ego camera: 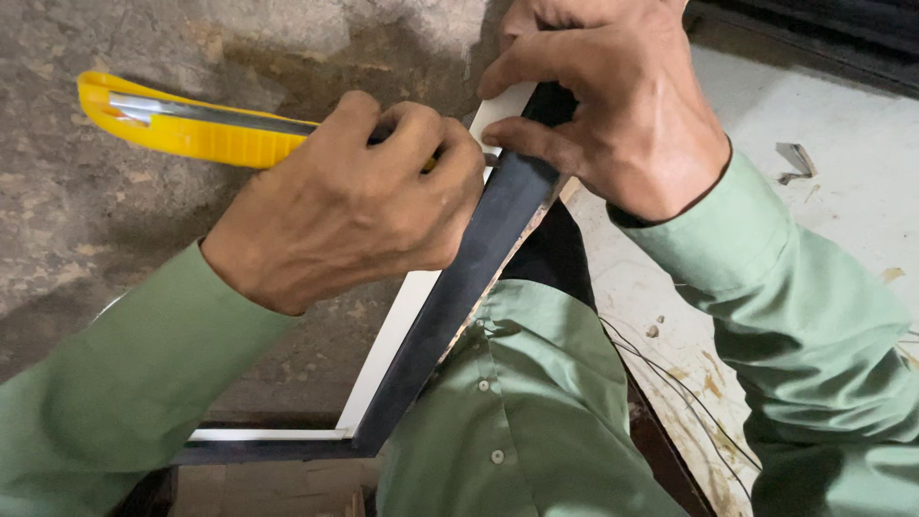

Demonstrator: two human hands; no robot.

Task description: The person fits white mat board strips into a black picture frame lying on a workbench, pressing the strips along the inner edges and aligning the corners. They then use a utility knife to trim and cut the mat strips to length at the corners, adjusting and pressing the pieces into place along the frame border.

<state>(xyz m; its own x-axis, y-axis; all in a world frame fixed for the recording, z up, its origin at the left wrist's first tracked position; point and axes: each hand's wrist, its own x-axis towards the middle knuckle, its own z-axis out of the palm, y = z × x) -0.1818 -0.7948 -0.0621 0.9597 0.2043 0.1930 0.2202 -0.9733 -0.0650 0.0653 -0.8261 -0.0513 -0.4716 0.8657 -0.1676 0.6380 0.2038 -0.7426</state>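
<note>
My left hand [354, 196] is closed around a yellow utility knife [187, 124], whose handle sticks out to the upper left. Its tip, hidden by my fingers, is at the edge of a black frame bar [474, 258]. That bar runs diagonally from the upper right down to a corner at the lower left and has a white inner strip [388, 354]. My right hand [613, 105] grips the top end of the bar, fingers wrapped over it. Both arms wear green sleeves.
A rough grey-brown concrete surface [115, 230] lies behind the frame at left. A pale stained surface [842, 182] at right carries a small bent metal scrap [795, 161] and thin dark wires [680, 383]. My green shirt front fills the bottom centre.
</note>
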